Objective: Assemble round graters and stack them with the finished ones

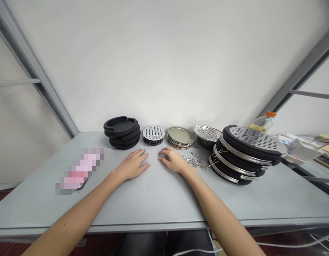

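Note:
My left hand point(132, 164) lies palm down on the grey table point(164, 206), its fingers stretched out and the thumb apart. To its right, my right hand point(173, 159) rests on the tabletop with loosely bent fingers and nothing visible in it. Behind my left hand is a stack of black rings point(122, 132) with raised rims. Small perforated metal discs point(153, 133) stand on dark pieces between the hands, farther back. Olive-green round lids point(180, 135) are stacked behind my right hand. Just right of that hand lies a pile of bent wire clips point(196, 161).
Larger perforated metal discs point(207, 133) sit at the back. On the right, a tall leaning stack of black-and-silver round assemblies point(241, 153) stands near a bottle with an orange cap point(271, 114). A blurred-out pink object point(80, 170) lies at left. A white wall point(164, 64) rises behind.

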Motion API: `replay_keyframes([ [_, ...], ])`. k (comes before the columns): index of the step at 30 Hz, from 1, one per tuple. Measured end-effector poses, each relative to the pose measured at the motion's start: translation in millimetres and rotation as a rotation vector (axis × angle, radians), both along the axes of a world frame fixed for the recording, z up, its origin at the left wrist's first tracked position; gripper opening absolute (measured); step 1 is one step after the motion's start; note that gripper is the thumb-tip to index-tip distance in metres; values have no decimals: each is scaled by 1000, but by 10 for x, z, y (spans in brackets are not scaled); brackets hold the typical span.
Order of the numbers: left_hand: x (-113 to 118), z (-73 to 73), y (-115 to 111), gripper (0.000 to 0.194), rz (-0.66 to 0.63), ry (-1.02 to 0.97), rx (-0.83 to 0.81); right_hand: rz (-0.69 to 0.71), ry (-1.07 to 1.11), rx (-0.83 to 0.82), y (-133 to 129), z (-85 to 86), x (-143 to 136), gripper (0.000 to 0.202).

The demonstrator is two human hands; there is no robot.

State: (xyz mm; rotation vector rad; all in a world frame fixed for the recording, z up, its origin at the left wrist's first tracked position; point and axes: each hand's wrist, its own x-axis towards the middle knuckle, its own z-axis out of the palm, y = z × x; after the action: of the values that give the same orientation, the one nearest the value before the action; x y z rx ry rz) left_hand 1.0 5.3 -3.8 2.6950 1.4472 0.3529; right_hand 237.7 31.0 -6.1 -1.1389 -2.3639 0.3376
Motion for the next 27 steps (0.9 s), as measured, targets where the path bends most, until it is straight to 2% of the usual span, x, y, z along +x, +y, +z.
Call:
replay_keyframes([
  [4, -3, 3, -6, 50, -3, 0, -10, 4, 37, 16, 4, -6, 13, 24],
  [8, -5, 2, -13, 49, 0, -8, -11, -72, 159, 113, 12, 28, 33, 22],
  [11, -5, 3, -15, 49, -4, 4, -8, -199, 213, 261, 8, 72, 40, 24],
  [15, -3, 14, -18, 50, 2, 8, -22, -436, 131, 382, 7, 81, 45, 33],
  [19, 4, 28, -22, 51, 9, 24, -31, -561, 43, 321, 39, 13, 58, 45],
  [27, -2, 24, -23, 50, 8, -1, -36, -586, 170, 229, 133, -12, 141, 39],
])
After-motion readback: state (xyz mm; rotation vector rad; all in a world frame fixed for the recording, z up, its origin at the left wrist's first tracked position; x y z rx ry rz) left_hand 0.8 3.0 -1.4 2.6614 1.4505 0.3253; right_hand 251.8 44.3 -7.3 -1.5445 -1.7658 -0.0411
